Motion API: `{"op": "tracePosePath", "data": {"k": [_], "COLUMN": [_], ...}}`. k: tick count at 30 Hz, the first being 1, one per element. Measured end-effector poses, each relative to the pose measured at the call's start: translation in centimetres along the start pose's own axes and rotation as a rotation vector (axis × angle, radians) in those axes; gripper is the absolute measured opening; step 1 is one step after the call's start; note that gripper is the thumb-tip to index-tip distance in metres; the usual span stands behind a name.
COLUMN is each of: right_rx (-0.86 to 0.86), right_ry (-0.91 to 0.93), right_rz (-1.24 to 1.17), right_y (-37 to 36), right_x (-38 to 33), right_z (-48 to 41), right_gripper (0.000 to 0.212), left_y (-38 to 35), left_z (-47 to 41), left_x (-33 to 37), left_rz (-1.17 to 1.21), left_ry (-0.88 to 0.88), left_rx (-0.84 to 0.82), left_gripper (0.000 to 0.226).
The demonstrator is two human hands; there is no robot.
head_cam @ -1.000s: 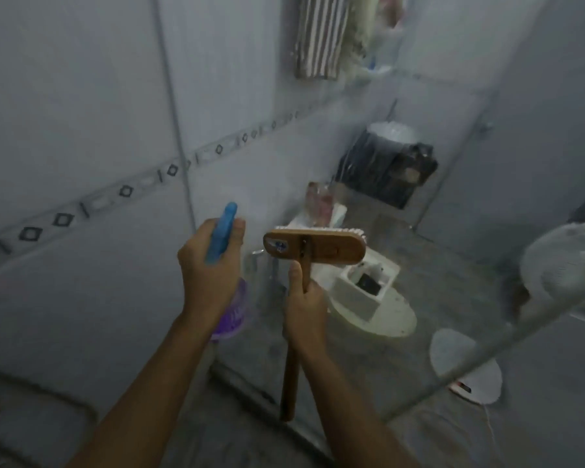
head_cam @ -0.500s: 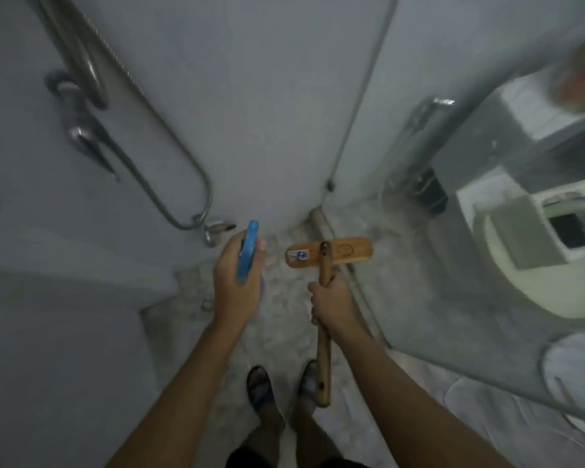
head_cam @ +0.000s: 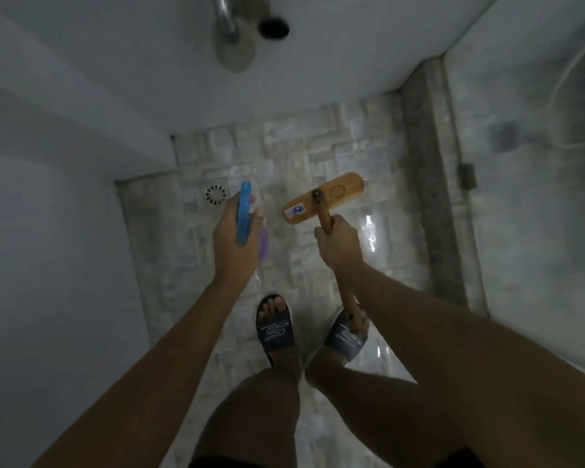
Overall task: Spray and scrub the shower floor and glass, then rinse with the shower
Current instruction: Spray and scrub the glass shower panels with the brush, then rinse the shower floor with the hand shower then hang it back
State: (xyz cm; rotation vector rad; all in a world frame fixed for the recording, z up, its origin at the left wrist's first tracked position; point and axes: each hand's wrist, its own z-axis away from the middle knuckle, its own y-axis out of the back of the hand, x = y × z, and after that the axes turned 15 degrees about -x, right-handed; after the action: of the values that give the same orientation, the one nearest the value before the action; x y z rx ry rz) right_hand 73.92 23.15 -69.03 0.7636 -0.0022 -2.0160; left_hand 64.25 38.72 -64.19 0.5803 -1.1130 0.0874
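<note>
Your left hand [head_cam: 237, 238] grips a light blue-topped purple spray bottle [head_cam: 244, 214]; your right hand [head_cam: 338, 243] clamps the stiff wooden long-handled scrub brush [head_cam: 323, 201] mid-handle, likely slippery when wet

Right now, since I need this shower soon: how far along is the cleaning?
Done: the pale stone-tile floor glistens wet, possibly sprayed. In hand: left hand grips the blue-triggered purple spray bottle, right hand the wooden long-handled scrub brush. Left: scrubbing, the misty glass panel, rinsing.
</note>
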Motion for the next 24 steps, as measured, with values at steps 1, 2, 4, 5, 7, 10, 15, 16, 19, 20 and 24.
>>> {"op": "tracePosePath", "data": {"k": [1,2,4,5,7,10,15,16,19,20,24], "right_rx": [-0.007,-0.011,-0.021,-0.029,-0.024,0.0,0.004,0.001,-0.024,-0.043,-0.153], "right_ry": [0.006,0.017,0.044,0.058,0.079,0.096,0.144,0.149,0.14,0.131,0.039], "right_rz": [0.004,0.007,0.038,0.051,0.064,0.085,0.11,0.124,0.182,0.195,0.202], "right_y": [-1.2,-2.3,-4.5,-5.5,-7.1,-8.9,-10.6,-10.8,-11.0,-10.9,-10.6], "right_x": [1.3,2.4,4.5,5.5,7.1,9.2,10.9,11.1,11.8,11.8,10.9], "right_z": [-2.1,-4.2,-8.2,-9.9,-12.7,-15.6,-17.1,-17.2,-17.3,-17.4,-17.2], "right_gripper": [0.015,0.016,0.017,0.017,0.018,0.018,0.019,0.02,0.015,0.014,0.036], "left_y": [-0.8,-1.6,-3.1,-3.7,-4.8,-6.2,-6.3,-6.3,-6.2,-6.1,-5.8], "left_z": [-0.5,-1.1,-2.3,-2.9,-3.8,-4.2,-4.1,-3.9,-3.2,-3.0,-2.4], "left_x": [-2.5,-4.7,-9.2,-11.0,-14.0,-16.9,-20.1,-20.9,-21.8,-21.7,-20.9], "left_rz": [-0.002,0.007,0.017,0.008,0.021,0.025,0.005,0.016,-0.025,-0.047,-0.111], "left_ry": [0.014,0.018,0.028,0.027,0.042,0.058,0.084,0.11,0.145,0.152,0.196], "left_rx": [0.008,0.008,0.004,0.004,-0.013,-0.03,-0.075,-0.105,-0.157,-0.167,-0.194], "left_gripper": [0.031,0.032,0.035,0.037,0.032,0.03,0.038,0.039,0.061,0.063,0.062]}}
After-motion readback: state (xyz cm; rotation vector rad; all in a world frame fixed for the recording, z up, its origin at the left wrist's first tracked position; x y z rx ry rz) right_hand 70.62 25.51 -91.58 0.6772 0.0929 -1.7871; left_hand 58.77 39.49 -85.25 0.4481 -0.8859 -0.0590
